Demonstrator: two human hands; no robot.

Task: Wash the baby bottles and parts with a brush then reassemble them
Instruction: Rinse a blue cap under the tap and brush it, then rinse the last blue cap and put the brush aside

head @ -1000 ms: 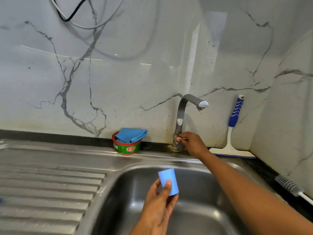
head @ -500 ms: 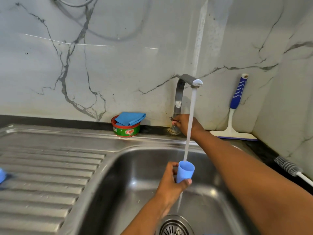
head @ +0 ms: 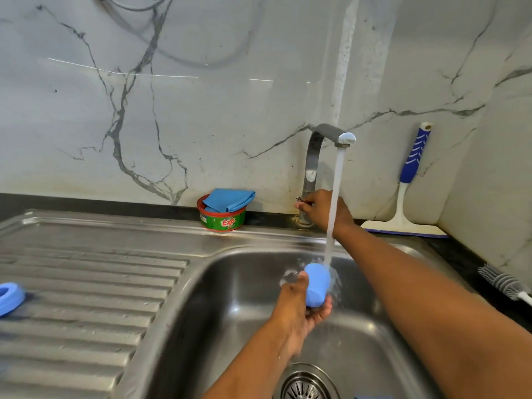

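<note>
White marble-look wall (head: 201, 110) with grey veins stood behind a black counter strip (head: 86, 203); a dark cable (head: 129, 7) looped at its top edge. Stainless steel sink (head: 259, 240) filled the lower view, with a ribbed steel drainboard (head: 86, 312) on the left and the basin on the right. Round metal drain strainer (head: 306, 384) sat at the basin's bottom edge. Grey curved metal faucet (head: 312, 162) rose from the sink's back rim and a white water stream (head: 335, 197) ran from its spout. Left hand (head: 293, 315) was over the basin, thumb and fingers curled round a small light-blue plastic bottle cap (head: 316, 286), which was tilted under the stream, water splashing off it. Right hand (head: 322, 208) reached to the faucet base, fingers pinching a small metal tap lever (head: 299, 199). Round green-and-red soap tub (head: 223, 221) stood on the back rim left of the faucet, with a folded blue cloth (head: 229, 200) resting on top. White squeegee with a blue-and-white handle (head: 408, 182) leaned on the wall in the back right corner. Grey bristled bottle brush (head: 503, 283) lay on the counter at the right edge, well apart from both hands. Light-blue plastic bottle ring (head: 8, 298) lay on the drainboard at its left edge, partly cut off by the frame and slightly blurred.
</note>
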